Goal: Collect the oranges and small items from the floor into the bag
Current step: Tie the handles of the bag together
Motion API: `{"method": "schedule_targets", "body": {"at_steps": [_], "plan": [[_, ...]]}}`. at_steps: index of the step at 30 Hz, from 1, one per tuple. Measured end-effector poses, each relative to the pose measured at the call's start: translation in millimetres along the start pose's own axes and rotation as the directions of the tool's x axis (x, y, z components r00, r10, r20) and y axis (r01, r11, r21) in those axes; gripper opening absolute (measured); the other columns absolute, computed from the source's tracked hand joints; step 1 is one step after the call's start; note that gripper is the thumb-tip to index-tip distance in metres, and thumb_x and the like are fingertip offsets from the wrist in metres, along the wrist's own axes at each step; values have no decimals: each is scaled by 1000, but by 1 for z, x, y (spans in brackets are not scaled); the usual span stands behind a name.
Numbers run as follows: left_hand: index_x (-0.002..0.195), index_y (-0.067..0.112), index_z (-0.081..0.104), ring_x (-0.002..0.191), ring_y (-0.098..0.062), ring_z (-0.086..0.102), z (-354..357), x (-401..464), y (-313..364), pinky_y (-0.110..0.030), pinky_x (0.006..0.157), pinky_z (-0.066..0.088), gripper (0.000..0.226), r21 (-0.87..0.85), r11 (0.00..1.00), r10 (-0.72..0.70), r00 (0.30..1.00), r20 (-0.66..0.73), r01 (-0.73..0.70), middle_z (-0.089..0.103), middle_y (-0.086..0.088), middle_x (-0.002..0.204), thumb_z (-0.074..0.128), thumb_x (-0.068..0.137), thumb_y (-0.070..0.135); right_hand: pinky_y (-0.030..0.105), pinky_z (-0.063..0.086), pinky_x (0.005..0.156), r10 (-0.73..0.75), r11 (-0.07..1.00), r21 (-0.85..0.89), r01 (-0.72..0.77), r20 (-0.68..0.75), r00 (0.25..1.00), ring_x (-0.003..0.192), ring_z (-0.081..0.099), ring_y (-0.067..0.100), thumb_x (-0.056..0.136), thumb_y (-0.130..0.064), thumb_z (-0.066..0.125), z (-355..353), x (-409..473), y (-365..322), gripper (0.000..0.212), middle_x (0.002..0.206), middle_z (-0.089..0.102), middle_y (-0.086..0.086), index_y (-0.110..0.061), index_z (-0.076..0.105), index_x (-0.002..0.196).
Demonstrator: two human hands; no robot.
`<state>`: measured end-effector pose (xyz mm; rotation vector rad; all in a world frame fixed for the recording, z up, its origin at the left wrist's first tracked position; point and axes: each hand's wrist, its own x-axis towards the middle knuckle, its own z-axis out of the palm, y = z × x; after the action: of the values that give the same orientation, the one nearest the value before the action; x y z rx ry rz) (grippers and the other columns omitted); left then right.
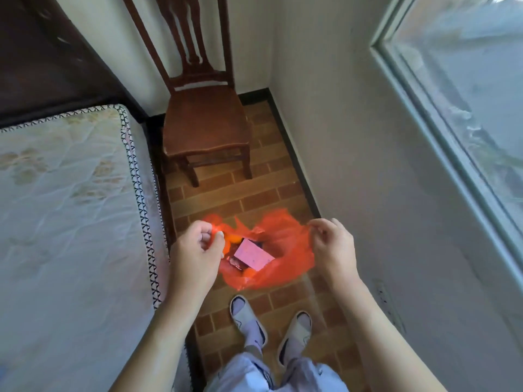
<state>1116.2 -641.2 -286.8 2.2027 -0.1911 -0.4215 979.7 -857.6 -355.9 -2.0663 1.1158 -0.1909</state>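
Both hands pinched the bag (283, 250) rim, left hand (198, 250) and right hand (331, 244) spreading it, likely to check the orange (235, 241) and pink card (253, 254) inside.

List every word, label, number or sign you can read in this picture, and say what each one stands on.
None can be read.
Pink rectangular card inside the orange plastic bag: faint specks on its face, too blurred to tell whether they are print.
Small round striped item beside the card: a pattern only, no letters made out.
Grey slippers: dark marks, too small to read.
Wooden chair, quilted mattress: no text.
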Motion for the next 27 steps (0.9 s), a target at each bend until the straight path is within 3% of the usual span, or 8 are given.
{"method": "schedule_targets", "body": {"at_steps": [3, 8, 11, 14, 20, 24, 27], "plan": [[81, 21, 62, 64, -17, 69, 9, -17, 22, -39, 65, 56, 15, 17, 999, 38, 999, 5, -38, 68, 1, 67, 69, 94, 15, 40, 62, 70, 118, 939, 304, -161, 156, 981, 71, 72, 19, 98, -13, 63, -25, -9, 3, 19, 78, 75, -1, -24, 78, 92], [80, 21, 63, 64, -17, 70, 34, -44, 61, -44, 65, 58, 14, 17, 995, 93, 994, 59, -95, 68, 2, 67, 66, 93, 15, 39, 59, 65, 32, 868, 471, -156, 260, 965, 67, 71, 24, 100, -7, 64, -68, -28, -13, 20, 79, 77, 6, -19, 78, 92], [80, 26, 62, 63, -12, 71, 44, -58, 80, -40, 62, 60, 15, 47, 990, 129, 989, 79, -132, 68, 9, 67, 65, 94, 20, 30, 57, 61, -18, 895, 436, -90, 238, 971, 67, 71, 15, 96, -7, 66, -90, -33, -18, 20, 80, 77, 2, -21, 79, 91], [80, 26, 62, 61, -10, 71, 50, -70, 95, -39, 59, 61, 16, 55, 989, 134, 986, 96, -140, 69, 8, 66, 65, 94, 19, 21, 56, 66, -62, 939, 344, -11, 198, 978, 79, 72, 6, 91, -8, 66, -108, -37, -23, 24, 88, 77, -11, -28, 79, 93], [85, 20, 65, 63, -3, 71, 70, -99, 112, -34, 65, 62, 12, 91, 986, 120, 975, 188, -139, 72, 7, 70, 64, 96, 19, 30, 63, 75, -75, 962, 272, 17, 203, 976, 89, 72, 6, 82, -5, 60, -128, -61, -23, 37, 99, 76, -12, -31, 78, 102], [83, 20, 64, 68, -5, 69, 87, -112, 117, -28, 64, 54, 11, 78, 980, 151, 939, 310, -184, 72, 6, 72, 66, 94, 20, 18, 54, 64, 13, 970, 239, -41, 118, 993, 81, 70, 3, 88, -10, 64, -141, -81, -12, 27, 91, 75, -13, -33, 77, 89], [80, 22, 63, 76, -7, 64, 100, -117, 125, -20, 62, 46, 13, 102, 948, 226, 862, 454, -303, 68, 8, 79, 68, 92, 24, 12, 47, 56, 85, 971, 221, -87, 20, 996, 71, 68, 3, 88, -8, 62, -154, -96, -7, 27, 82, 74, -12, -30, 75, 81]]}}
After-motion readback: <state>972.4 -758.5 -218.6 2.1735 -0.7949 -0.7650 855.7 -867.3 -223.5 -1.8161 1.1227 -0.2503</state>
